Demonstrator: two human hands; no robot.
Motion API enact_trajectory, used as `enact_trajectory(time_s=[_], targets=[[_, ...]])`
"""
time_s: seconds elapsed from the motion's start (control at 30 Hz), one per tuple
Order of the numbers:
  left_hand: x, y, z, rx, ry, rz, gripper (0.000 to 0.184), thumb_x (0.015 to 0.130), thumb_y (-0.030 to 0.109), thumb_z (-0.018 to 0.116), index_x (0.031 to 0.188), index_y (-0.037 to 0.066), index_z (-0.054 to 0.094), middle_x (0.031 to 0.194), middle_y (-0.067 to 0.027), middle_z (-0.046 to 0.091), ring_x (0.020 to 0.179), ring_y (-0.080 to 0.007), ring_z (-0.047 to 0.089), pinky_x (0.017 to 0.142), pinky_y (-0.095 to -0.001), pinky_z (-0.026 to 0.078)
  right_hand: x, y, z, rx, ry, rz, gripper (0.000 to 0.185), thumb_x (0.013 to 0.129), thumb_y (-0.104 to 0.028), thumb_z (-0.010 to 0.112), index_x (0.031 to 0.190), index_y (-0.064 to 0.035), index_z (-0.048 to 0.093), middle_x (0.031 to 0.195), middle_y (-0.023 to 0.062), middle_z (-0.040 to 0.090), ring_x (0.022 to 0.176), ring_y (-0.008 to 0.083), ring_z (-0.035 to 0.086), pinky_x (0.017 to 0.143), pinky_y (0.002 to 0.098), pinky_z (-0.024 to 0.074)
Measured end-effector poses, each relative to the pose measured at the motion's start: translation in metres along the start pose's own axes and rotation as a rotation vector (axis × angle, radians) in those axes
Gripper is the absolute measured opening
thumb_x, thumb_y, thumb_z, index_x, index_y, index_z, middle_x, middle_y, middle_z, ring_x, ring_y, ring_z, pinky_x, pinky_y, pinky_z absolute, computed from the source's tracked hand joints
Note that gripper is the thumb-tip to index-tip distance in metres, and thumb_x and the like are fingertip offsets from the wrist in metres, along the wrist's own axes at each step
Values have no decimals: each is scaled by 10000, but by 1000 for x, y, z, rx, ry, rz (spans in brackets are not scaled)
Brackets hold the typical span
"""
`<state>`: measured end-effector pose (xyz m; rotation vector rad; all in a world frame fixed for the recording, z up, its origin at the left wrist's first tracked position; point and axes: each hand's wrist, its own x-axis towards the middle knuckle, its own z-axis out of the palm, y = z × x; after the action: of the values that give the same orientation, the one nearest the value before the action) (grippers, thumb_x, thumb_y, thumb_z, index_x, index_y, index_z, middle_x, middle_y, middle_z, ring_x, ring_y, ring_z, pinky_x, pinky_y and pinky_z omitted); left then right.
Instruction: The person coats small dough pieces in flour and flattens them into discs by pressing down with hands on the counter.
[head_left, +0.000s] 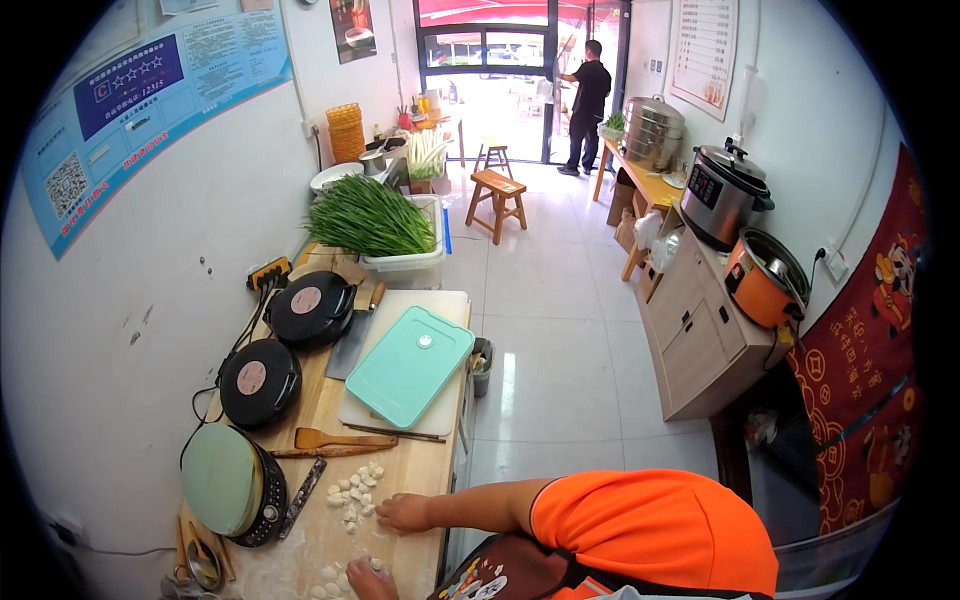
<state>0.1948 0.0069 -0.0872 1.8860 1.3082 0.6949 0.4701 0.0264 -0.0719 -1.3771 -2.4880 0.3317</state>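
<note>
Small white dough pieces (353, 497) lie in a loose cluster on the floured wooden worktop (300, 552). Beside their right edge rests my right hand (403, 512), low over the wood with its fingers stretched toward the nearest pieces. My left hand (371, 580) is at the bottom of the view, close to some flattened dough rounds (328, 582). A small pale spot shows at its edge; whether that is dough I cannot make out. The fingers of this hand are mostly hidden. A floury dark strip (302, 500) lies left of the cluster.
A round griddle with a green lid (222, 480) and two black pans (260, 383) line the wall side. A wooden spatula (340, 439), a cleaver (347, 345) and a turquoise lid (411, 367) lie farther up. Green chives (370, 218) fill a tub. Another person (590, 105) stands by the door.
</note>
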Motion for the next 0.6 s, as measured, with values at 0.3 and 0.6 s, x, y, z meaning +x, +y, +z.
enact_trajectory(time_s=[0.3,0.6], targets=[[-3,-54,17,-219,-157,-217,525,939,218,729,1395,63,521,1305,-186,594,1194,-369,530,1088,-536,407,0,4,6,44,41,-64,382,826,-318,755,1067,-83,575,1090,106,585,1034,310,618,868,443,518],[49,15,66,944,277,-176,654,1038,329,577,1543,-41,389,1605,-232,418,1503,-363,397,1207,-531,321,-10,6,4,27,43,-71,552,796,-407,792,1181,-70,585,1160,141,606,1085,333,622,928,459,505]])
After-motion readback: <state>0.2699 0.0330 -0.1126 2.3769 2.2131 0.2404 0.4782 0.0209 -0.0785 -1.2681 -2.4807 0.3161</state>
